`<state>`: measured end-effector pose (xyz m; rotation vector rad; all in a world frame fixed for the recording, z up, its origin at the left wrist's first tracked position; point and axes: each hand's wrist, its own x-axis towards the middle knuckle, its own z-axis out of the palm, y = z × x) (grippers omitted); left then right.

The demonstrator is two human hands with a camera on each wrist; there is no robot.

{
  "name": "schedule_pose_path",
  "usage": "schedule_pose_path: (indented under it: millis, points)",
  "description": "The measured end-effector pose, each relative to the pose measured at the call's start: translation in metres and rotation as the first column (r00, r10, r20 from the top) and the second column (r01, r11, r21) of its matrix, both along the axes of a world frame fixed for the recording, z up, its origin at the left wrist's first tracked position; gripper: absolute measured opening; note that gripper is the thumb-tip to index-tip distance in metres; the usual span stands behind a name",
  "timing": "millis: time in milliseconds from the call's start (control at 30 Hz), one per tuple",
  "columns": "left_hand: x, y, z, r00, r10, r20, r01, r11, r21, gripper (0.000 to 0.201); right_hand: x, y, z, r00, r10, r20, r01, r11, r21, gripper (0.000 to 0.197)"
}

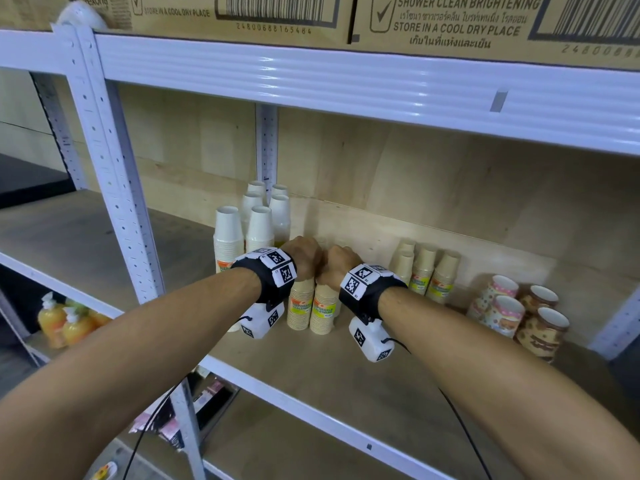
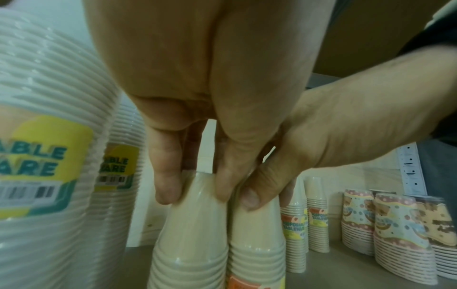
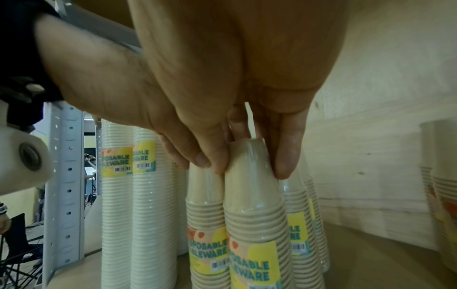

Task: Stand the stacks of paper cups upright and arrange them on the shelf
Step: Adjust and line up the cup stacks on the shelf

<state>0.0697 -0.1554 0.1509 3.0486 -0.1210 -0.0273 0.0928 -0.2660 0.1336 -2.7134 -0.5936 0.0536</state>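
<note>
Two beige paper cup stacks, wrapped in clear film with yellow labels, stand upright side by side on the wooden shelf (image 1: 346,382). My left hand (image 1: 304,254) (image 2: 195,193) grips the top of the left beige stack (image 1: 300,306) (image 2: 190,234) (image 3: 205,199). The right hand (image 1: 337,265) (image 3: 252,166) grips the top of the right beige stack (image 1: 323,311) (image 3: 254,205) (image 2: 257,234). The two hands touch knuckle to knuckle. Both stack bases rest on the shelf board.
Tall white cup stacks (image 1: 228,237) (image 3: 153,195) stand just left and behind. More beige stacks (image 1: 424,271) stand to the right, with patterned cup stacks (image 1: 505,313) (image 2: 395,224) beyond. A white upright post (image 1: 114,174) bounds the bay; cardboard boxes (image 1: 242,12) sit above.
</note>
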Motion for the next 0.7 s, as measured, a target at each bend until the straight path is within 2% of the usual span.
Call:
schedule_pose_path:
  millis: [167,233,433,533,700]
  points:
    - [0.002,-0.012,0.013,0.996,-0.038,-0.084,0.031,0.996,-0.078,0.026,0.003,-0.014,0.005,0.999,-0.026,-0.027,0.025,0.998,-0.050,0.033]
    - [0.002,-0.021,0.020,0.992,-0.067,-0.103,0.058,0.995,-0.087,0.029,0.005,-0.024,0.008,0.998,-0.039,-0.049,0.036,0.997,-0.068,0.033]
    - [0.010,-0.055,0.032,0.982,-0.172,-0.082,0.161,0.978,-0.131,0.032,0.006,-0.067,0.020,0.991,-0.117,-0.064,0.107,0.985,-0.137,0.027]
    - [0.017,-0.075,0.035,0.981,-0.188,-0.056,0.178,0.971,-0.159,0.034,0.008,-0.091,0.026,0.985,-0.161,-0.057,0.151,0.976,-0.160,0.038]
    - [0.028,-0.107,0.038,0.976,-0.216,-0.014,0.211,0.962,-0.173,0.031,0.014,-0.129,0.031,0.969,-0.246,-0.015,0.237,0.949,-0.210,0.042]
